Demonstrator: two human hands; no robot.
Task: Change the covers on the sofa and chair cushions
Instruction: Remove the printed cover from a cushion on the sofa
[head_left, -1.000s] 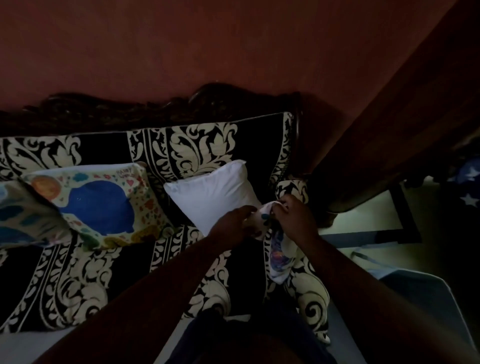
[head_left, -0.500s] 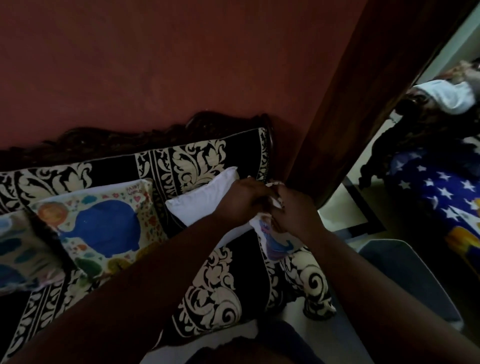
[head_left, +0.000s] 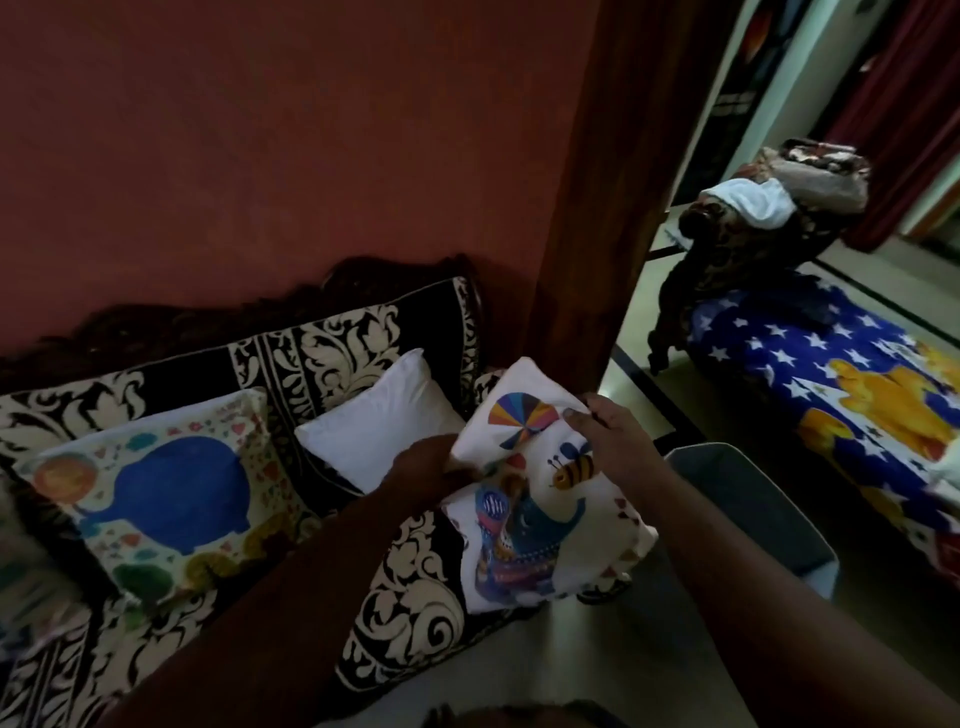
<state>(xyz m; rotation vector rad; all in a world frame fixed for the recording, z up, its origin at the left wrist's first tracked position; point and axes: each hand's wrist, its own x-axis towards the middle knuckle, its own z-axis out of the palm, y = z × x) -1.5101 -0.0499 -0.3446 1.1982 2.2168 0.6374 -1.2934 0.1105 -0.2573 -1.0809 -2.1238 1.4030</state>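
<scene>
A dim room with a dark red wall (head_left: 270, 156) backs a sofa (head_left: 415, 587) upholstered in black with cream scrollwork. On its seat, leaning against the backrest, stands a cushion with a blue animal print (head_left: 166, 493), and just to its right a bare white cushion (head_left: 384, 421) with no cover on it. Over the sofa's right arm, both hands hold up a printed cushion cover (head_left: 540, 499), white with a rainbow fan, a bee and a patterned blue elephant. The left hand (head_left: 421, 473) grips the cover's left edge with fingers curled into the cloth, a closed grip on the fabric. The right hand (head_left: 613, 441) lies on the cover's upper right part, thumb pressing on top near the fan; its fingers lie behind the cloth, so the grip looks like a pinch on the cover. The cover hangs slightly creased, near the white cushion but apart from it. Right of the sofa stands a grey bin (head_left: 753, 514), and beyond a doorway lies a blue star-patterned bedspread (head_left: 810, 353).
</scene>
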